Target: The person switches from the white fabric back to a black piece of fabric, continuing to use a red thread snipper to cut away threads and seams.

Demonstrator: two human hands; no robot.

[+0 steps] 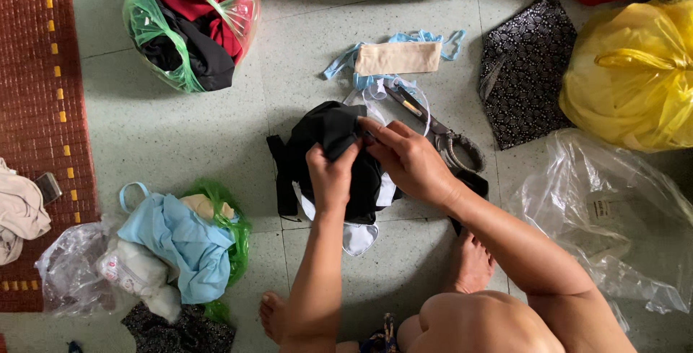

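Looking down, we see both hands on the black garment [328, 133], which sits on the pale tiled floor [180, 136] just ahead of our bare feet. Left hand [330, 178] is clenched around a bunched fold of it, fingers curled tight, thumb on top. Right hand [408, 159] pinches the same fold from the right side, fingertips [372, 131] closed on the cloth, touching the left hand's fingers. Rest of the garment spreads below the hands, over a white piece of fabric [359, 237]. Scissors [440, 135] lie on the floor just beyond the right hand, touching neither hand; blades seem shut, but we can't tell for sure at this angle. Beige cloth strip [397, 57] with light blue ribbon [346, 60] lies further out. Green bag of red and dark clothes [191, 24] upper left, yellow bag [635, 71] far right, clear plastic sheet [613, 208] right of our arm.
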